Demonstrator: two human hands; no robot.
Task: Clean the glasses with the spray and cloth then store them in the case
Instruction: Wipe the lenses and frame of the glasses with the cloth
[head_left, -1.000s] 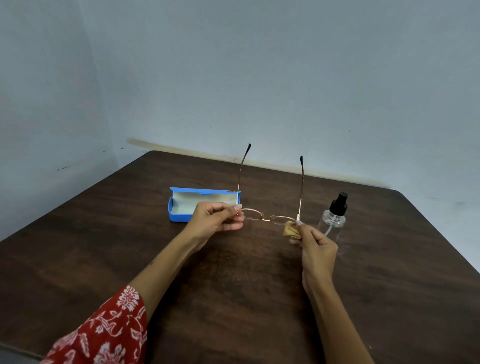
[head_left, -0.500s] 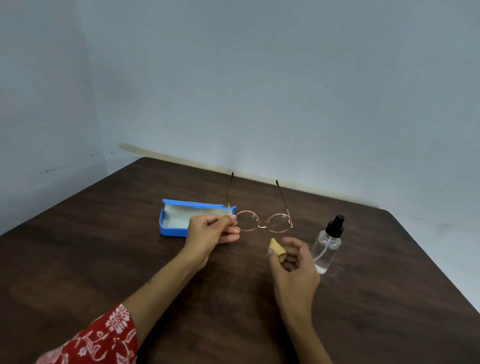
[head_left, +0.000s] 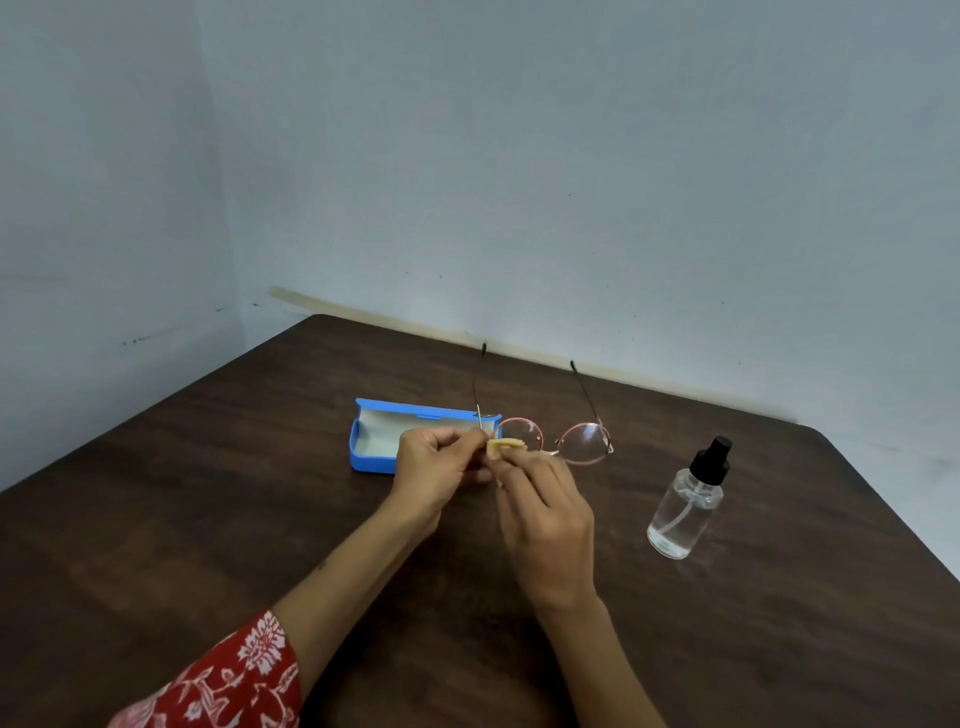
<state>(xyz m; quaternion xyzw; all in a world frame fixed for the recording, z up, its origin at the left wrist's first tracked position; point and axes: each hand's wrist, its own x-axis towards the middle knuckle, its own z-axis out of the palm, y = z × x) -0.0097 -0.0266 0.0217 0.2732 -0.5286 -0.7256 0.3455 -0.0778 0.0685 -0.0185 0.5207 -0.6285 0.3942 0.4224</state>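
Note:
Round pink-rimmed glasses (head_left: 582, 441) hang above the table with both temples unfolded and pointing away from me. My left hand (head_left: 436, 467) pinches the frame at its left hinge. My right hand (head_left: 545, 514) holds a small yellow cloth (head_left: 506, 446) pressed against the left lens. The blue case (head_left: 371, 444) lies open on the table just behind my left hand, its pale lining showing. A clear spray bottle (head_left: 685, 512) with a black nozzle stands upright to the right of my hands.
The dark wooden table (head_left: 208, 519) sits in a corner, with grey walls close behind and to the left. Its right edge runs just beyond the bottle.
My right hand has moved left with the cloth, from the right side of the glasses to the left lens. The glasses have tilted so the lenses face me more.

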